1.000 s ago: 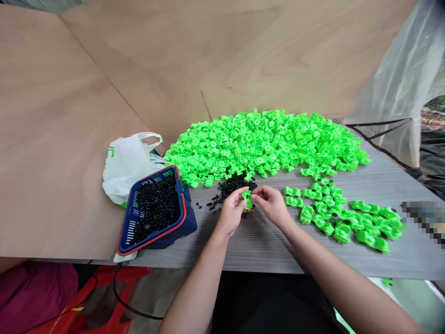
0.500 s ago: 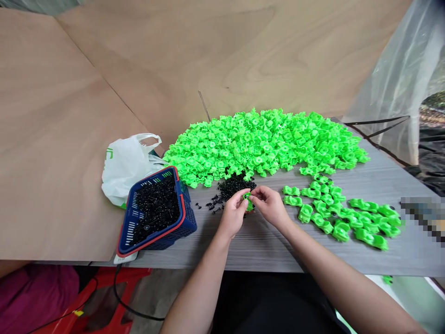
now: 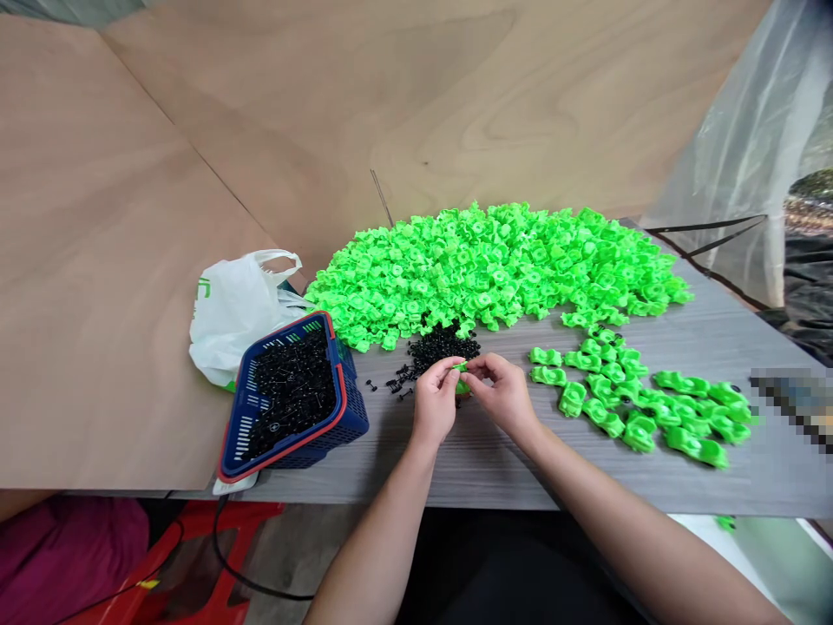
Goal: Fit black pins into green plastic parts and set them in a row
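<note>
Between my fingertips is a small bright green plastic toy car body (image 3: 462, 386), largely covered by the fingers. My left hand (image 3: 435, 401) pinches it from the left, and my right hand (image 3: 502, 392) grips its right side with closed fingers. Whether a black piece is also in the fingers cannot be made out. Just beyond my hands lies a small heap of black wheel axles (image 3: 437, 347), a few scattered to its left. Behind it spreads a large pile of green car bodies (image 3: 495, 260). Several more green car bodies (image 3: 612, 373) lie separately on the right, some with black wheels showing.
A blue basket with a red rim (image 3: 355, 408), full of black axles, stands at the table's left. A white plastic bag (image 3: 238, 304) rests behind it. Wooden panels (image 3: 416, 104) close off the back and left of the grey table (image 3: 495, 473). A red stool (image 3: 227, 555) is below left.
The green car body has turned in my fingers and shows less of itself. My hands stay in nearly the same place, the left slightly more upright.
</note>
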Available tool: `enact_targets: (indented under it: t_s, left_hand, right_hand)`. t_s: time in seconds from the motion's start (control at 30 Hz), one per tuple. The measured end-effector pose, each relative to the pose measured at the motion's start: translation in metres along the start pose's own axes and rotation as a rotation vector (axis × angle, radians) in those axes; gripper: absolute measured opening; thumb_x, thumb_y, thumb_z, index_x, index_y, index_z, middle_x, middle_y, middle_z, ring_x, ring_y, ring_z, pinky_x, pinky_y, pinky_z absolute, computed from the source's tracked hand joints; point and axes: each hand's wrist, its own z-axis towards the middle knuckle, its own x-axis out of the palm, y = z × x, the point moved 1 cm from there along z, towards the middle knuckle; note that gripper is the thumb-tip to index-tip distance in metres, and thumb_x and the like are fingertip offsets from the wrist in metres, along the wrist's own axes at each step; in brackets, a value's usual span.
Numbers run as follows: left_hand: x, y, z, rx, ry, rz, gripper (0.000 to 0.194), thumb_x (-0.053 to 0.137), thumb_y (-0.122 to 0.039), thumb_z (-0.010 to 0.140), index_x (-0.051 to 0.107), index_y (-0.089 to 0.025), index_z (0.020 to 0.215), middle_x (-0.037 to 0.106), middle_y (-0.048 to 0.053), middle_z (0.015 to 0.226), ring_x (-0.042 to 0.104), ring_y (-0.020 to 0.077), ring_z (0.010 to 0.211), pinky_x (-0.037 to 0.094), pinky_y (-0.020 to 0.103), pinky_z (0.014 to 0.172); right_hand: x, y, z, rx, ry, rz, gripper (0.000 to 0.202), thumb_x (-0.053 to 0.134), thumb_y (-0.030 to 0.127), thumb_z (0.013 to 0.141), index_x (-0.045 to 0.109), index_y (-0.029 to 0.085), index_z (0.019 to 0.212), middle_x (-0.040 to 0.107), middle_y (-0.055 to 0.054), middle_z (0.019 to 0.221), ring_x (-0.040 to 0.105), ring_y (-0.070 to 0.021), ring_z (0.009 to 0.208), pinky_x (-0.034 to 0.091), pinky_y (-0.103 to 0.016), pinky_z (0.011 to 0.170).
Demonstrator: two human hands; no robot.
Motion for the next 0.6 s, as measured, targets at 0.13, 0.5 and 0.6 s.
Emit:
enact_targets:
  t_s: [0.13,0.5,0.6]
  left_hand:
    - [-0.001,-0.004,-0.002,0.060,-0.003,0.065,0.024,0.059,-0.029,0.090,0.072,-0.018,0.107,0.072,0.010,0.110,0.067,0.0211,0.101,0.053,0.032,0.088]
    - [0.003,-0.009,-0.008,0.129,-0.013,0.128,0.023,0.062,-0.028,0.088,0.070,-0.021,0.108,0.070,0.009,0.110,0.065,0.0219,0.102,0.052,0.035,0.091]
    - [0.004,-0.012,-0.008,0.116,-0.007,0.089,0.022,0.064,-0.028,0.087,0.068,-0.020,0.107,0.070,0.008,0.107,0.065,0.0211,0.099,0.051,0.034,0.089]
  right_hand:
    - [0.000,-0.003,-0.002,0.080,0.034,0.141,0.016,0.068,0.032,0.082,0.067,0.020,0.093,0.070,-0.006,0.084,0.065,-0.0196,0.075,0.053,-0.032,0.070]
    - [-0.004,0.003,0.002,0.128,0.004,0.141,0.018,0.067,0.036,0.082,0.066,0.018,0.085,0.068,-0.006,0.083,0.063,-0.0185,0.073,0.051,-0.030,0.066]
    - [-0.005,0.003,0.003,0.146,0.040,0.161,0.020,0.066,0.037,0.083,0.065,0.018,0.087,0.067,-0.004,0.078,0.060,-0.0168,0.066,0.049,-0.028,0.061]
